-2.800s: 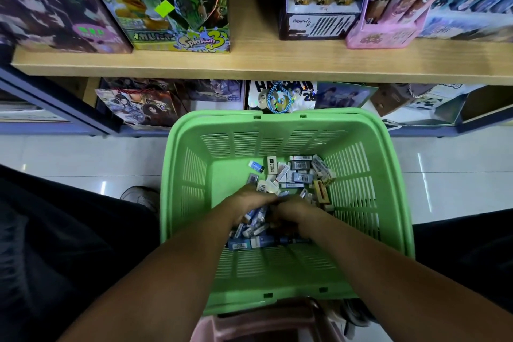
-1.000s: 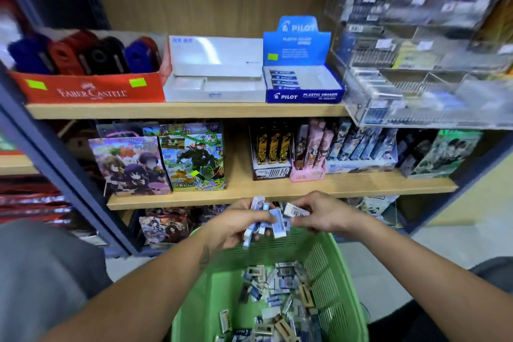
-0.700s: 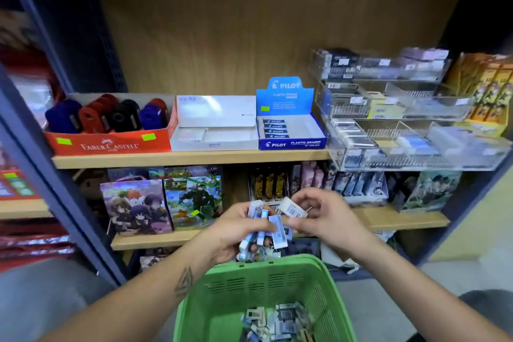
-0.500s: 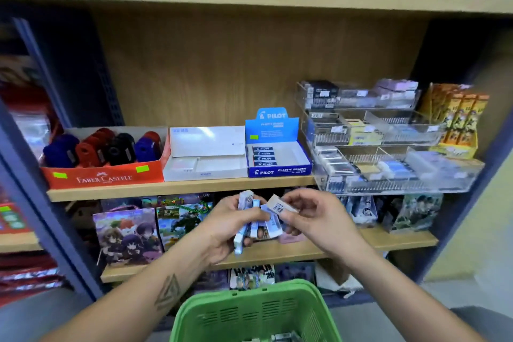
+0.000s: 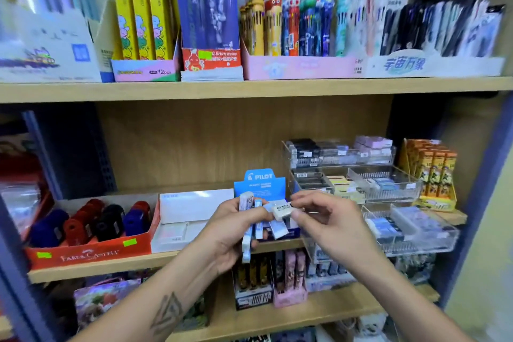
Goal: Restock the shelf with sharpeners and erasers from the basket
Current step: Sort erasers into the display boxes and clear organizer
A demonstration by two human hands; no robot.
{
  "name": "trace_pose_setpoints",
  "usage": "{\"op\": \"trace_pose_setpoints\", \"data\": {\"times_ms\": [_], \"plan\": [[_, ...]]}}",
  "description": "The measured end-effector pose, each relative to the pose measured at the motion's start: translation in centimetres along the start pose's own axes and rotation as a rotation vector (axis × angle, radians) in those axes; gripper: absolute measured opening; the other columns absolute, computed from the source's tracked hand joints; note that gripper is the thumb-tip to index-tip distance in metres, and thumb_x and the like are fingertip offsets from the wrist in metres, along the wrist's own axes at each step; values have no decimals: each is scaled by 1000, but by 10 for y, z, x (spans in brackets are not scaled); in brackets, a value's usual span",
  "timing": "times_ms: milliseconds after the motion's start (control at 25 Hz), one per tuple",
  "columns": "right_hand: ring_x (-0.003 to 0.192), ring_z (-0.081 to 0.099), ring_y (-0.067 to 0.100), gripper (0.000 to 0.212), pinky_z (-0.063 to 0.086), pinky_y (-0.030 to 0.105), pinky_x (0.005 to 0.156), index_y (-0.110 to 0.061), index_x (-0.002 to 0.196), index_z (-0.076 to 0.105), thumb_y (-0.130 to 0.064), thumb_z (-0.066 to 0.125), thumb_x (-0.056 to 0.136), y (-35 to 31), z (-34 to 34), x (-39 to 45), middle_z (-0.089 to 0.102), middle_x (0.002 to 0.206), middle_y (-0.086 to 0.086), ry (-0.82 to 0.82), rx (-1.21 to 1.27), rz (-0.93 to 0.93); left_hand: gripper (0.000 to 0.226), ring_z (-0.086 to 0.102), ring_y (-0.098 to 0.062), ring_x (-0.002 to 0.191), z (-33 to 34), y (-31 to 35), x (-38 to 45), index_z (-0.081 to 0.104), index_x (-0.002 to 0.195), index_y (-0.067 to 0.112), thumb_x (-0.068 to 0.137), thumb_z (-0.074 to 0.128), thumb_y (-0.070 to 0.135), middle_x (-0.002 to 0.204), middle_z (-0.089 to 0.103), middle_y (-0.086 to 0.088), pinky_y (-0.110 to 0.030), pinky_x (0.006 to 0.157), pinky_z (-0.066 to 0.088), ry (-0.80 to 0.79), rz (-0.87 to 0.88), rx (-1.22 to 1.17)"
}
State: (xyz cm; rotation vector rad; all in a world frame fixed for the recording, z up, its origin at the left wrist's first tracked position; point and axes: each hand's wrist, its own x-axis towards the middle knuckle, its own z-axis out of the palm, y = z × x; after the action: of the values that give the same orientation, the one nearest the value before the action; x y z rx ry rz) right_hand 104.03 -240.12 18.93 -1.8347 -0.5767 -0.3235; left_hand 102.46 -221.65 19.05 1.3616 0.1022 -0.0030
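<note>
Wooden shelf, red sharpener box, white box, blue eraser box, clear trays

The green plastic basket, under the hands 2.8 s ago, is out of view now. Both hands are raised from it: the left hand grips a fan of blue-and-white wrapped erasers, the right hand, at 3 o'clock, pinches one small white eraser.

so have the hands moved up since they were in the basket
Yes. Both hands, left and right, are up level with the blue eraser box on the shelf; the basket is out of view.
</note>
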Motion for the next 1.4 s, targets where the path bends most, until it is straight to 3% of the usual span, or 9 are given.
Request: {"op": "trace_pose_setpoints", "data": {"times_ms": [160,320,440,600,800,960,1200,1280,1400], "plan": [[74,67,10,12,58,33,71,-24,79,74,-18,84,76,2,-5,17,71,78,-5,-42,-209,1,17,56,-19,48,-8,12,12,67,91,8,81,66,-6,80,69,-18,-17,35,33,23,-5,14],[62,58,1,9,43,14,57,-27,78,75,-26,84,77,6,3,40,66,65,-13,30,-419,17,15,54,-20,50,-33,21,26,65,93,5,82,67,-5,70,66,-14,-19,37,33,140,22,57],[68,63,5,11,53,26,67,-22,87,77,-23,83,78,7,1,63,70,72,-10,58,-491,36,15,52,-21,50,-48,30,36,63,93,4,81,67,-4,69,66,-13,-20,38,34,181,36,53],[76,65,8,19,52,26,75,-17,97,78,-23,82,79,18,-28,91,74,84,-3,124,-588,58,17,53,-21,50,-34,42,47,62,95,3,81,68,-4,73,67,-15,-20,39,34,124,49,81],[74,66,17,20,46,15,59,-9,101,76,-19,79,83,34,-95,119,68,80,2,218,-685,77,13,54,-18,44,37,57,74,64,88,4,80,68,-6,74,66,-19,-18,37,37,3,97,109],[91,69,22,16,55,32,81,-13,96,78,-19,80,82,52,-142,156,74,92,6,279,-806,88,14,54,-18,42,94,73,120,62,86,5,80,68,-5,75,61,-19,-20,43,42,-23,179,121],[96,68,26,18,56,35,87,-12,99,76,-21,77,84,77,-149,207,72,101,9,70,-1053,138,22,56,-13,45,133,88,187,65,69,14,80,71,-4,55,65,2,-16,38,39,-3,253,140],[97,68,26,18,56,35,88,-13,100,75,-23,77,84,81,-146,219,71,102,8,19,-1073,166,21,59,-11,50,133,83,202,65,68,15,81,72,-1,52,65,8,-17,44,41,14,240,176],[93,69,21,10,56,32,86,-17,94,77,-18,77,83,90,-143,229,74,98,3,91,-904,147,5,65,-23,67,131,74,217,72,75,14,72,75,10,74,75,-3,-30,63,47,15,271,148]]}}
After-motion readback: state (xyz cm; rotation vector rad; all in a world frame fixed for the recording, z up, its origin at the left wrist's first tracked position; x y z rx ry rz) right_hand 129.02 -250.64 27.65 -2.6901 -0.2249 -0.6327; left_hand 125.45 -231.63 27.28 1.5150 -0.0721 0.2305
